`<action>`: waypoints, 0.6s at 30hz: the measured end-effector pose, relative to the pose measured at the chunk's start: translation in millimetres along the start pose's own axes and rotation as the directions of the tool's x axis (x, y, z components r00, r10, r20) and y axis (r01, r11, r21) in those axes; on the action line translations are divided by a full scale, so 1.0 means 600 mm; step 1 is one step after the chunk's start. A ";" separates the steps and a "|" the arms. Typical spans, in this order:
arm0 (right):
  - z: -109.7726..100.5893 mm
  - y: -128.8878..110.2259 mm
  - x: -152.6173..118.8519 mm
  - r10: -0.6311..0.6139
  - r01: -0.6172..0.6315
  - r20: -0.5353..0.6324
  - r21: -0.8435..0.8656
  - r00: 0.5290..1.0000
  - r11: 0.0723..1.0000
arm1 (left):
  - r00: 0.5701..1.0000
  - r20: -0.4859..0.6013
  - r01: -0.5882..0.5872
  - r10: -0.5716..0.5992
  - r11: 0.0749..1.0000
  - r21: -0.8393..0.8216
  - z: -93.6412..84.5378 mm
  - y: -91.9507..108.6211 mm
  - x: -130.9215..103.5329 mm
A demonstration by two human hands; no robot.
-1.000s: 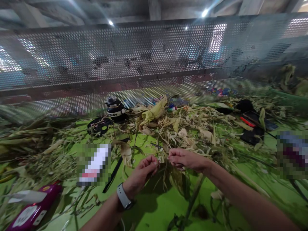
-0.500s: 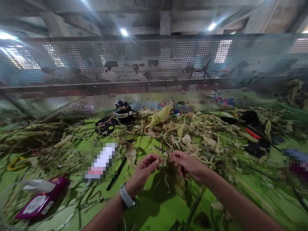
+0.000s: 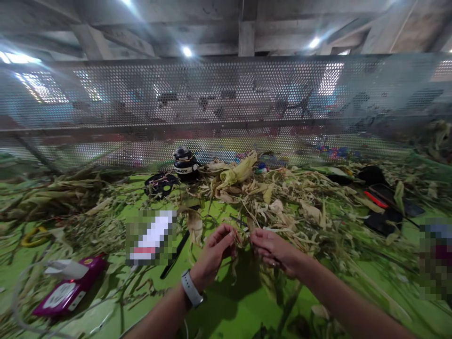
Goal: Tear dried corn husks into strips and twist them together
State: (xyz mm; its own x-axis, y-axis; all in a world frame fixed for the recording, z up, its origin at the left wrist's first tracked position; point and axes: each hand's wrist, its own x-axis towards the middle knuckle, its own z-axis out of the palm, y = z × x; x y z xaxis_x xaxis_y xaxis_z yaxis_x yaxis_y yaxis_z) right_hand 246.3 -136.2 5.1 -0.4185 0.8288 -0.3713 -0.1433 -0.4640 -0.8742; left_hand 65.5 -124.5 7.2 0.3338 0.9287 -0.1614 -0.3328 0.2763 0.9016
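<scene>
My left hand (image 3: 219,247), with a pale watch on the wrist, is closed in a pinch on thin, dry corn husk strips (image 3: 240,239). Close beside it, my right hand (image 3: 273,249) pinches the end of a brownish husk piece (image 3: 251,223) between thumb and fingertips. A small gap separates the two hands, which hover over the green tabletop (image 3: 226,303). Loose husk shreds (image 3: 282,221) lie just beyond my fingers. Farther back rests a larger yellow-green husk bundle (image 3: 238,172). What exactly lies inside each pinch is partly hidden by my fingers.
On the left are a phone-like object (image 3: 152,238), blurred out, a purple device (image 3: 70,287) with a cable, and a yellow ring (image 3: 34,237). A dark jar (image 3: 186,165) stands before the perforated metal screen (image 3: 226,94). Black items (image 3: 383,219) lie at right.
The camera view has shifted slightly, so everything sits a little lower and to the right. Both hands remain pinched close together, with the right fingers slightly rearranged.
</scene>
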 end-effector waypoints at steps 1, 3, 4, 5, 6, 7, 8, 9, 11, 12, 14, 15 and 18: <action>-0.003 -0.002 0.001 -0.021 0.022 -0.029 0.034 0.999 0.999 | 1.000 -0.022 -0.004 0.004 1.000 -0.011 -0.001 0.000 0.002; -0.007 -0.005 0.003 -0.043 0.049 -0.051 0.108 0.998 0.993 | 0.999 -0.044 -0.005 0.004 0.999 -0.041 -0.004 -0.001 0.005; -0.009 -0.007 0.003 -0.048 0.054 -0.050 0.147 0.998 0.988 | 0.999 -0.032 0.013 -0.014 0.998 -0.054 -0.006 -0.001 0.007; -0.010 -0.008 0.002 -0.049 0.056 -0.046 0.180 0.998 0.982 | 0.999 -0.004 0.048 -0.048 0.997 -0.059 -0.008 -0.002 0.008; -0.010 -0.009 0.001 -0.044 0.051 -0.041 0.197 0.998 0.979 | 0.996 0.034 0.090 -0.088 0.994 -0.054 -0.011 -0.003 0.010; -0.009 -0.009 0.000 -0.034 0.040 -0.036 0.192 0.999 0.981 | 0.990 0.071 0.127 -0.125 0.991 -0.038 -0.014 -0.005 0.011; -0.008 -0.010 -0.001 -0.023 0.029 -0.035 0.168 0.999 0.985 | 0.982 0.106 0.156 -0.154 0.988 -0.013 -0.017 -0.007 0.013; -0.006 -0.012 -0.002 -0.018 0.024 -0.044 0.130 0.999 0.991 | 0.976 0.137 0.170 -0.170 0.985 0.015 -0.021 -0.010 0.014; -0.002 -0.014 -0.003 -0.035 0.038 -0.076 0.048 0.997 0.998 | 0.966 0.189 0.164 -0.176 0.984 0.075 -0.027 -0.014 0.015; 0.000 -0.016 -0.004 -0.053 0.055 -0.095 0.019 0.994 0.998 | 0.962 0.207 0.156 -0.176 0.982 0.108 -0.029 -0.015 0.015; 0.001 -0.018 -0.004 -0.084 0.085 -0.123 -0.001 0.989 0.996 | 0.955 0.223 0.159 -0.195 0.973 0.170 -0.029 -0.017 0.014; 0.001 -0.018 -0.004 -0.090 0.091 -0.130 -0.001 0.987 0.996 | 0.953 0.224 0.162 -0.205 0.968 0.193 -0.028 -0.017 0.013; -0.002 -0.017 -0.003 -0.100 0.101 -0.135 -0.004 0.986 0.995 | 0.944 0.251 0.154 -0.214 0.959 0.237 -0.022 -0.016 0.010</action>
State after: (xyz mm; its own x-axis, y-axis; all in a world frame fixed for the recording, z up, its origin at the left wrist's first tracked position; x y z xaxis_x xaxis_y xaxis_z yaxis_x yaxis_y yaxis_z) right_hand 249.6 -132.4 14.1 -0.2774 0.9057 -0.3206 -0.1811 -0.3770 -0.9083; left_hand 59.2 -118.2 -7.9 0.6076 0.7556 -0.2446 -0.0588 0.3499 0.9349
